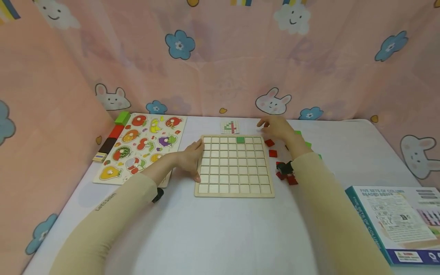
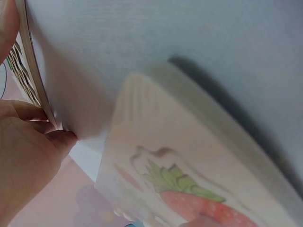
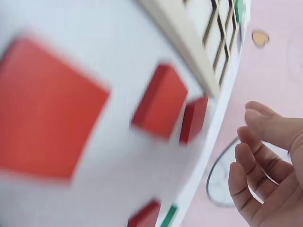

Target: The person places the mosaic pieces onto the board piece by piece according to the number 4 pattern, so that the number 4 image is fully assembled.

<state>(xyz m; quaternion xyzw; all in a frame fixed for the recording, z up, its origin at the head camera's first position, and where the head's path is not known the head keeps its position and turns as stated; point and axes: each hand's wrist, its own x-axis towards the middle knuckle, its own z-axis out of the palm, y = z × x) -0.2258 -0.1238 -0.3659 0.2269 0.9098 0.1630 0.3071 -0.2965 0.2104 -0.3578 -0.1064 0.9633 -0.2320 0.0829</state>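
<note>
Seen from the head camera: 1 white table (image 1: 223, 236), backed by pink cartoon-print cloth (image 1: 220, 57). At the table's right edge, 1 printed box (image 1: 395, 221) labelled for coloured beads. At left, 1 fruit puzzle board (image 1: 142, 147), with 4 coloured blocks (image 1: 111, 139) in a row just beside its left edge. In the centre, 1 wooden grid board (image 1: 235, 166), 7 cells by 7, holding 1 green tile (image 1: 240, 139) in the top row. Just behind the grid, 1 small pattern card (image 1: 230, 127). Right of the grid, several loose red tiles (image 1: 273, 153), at least 5, and about 3 green ones partly hidden by the arm. Left hand (image 1: 190, 158) pressed against the grid's left edge, fingers fairly straight. Right hand (image 1: 275, 128) relaxed and empty beyond the grid's top right corner.
</note>
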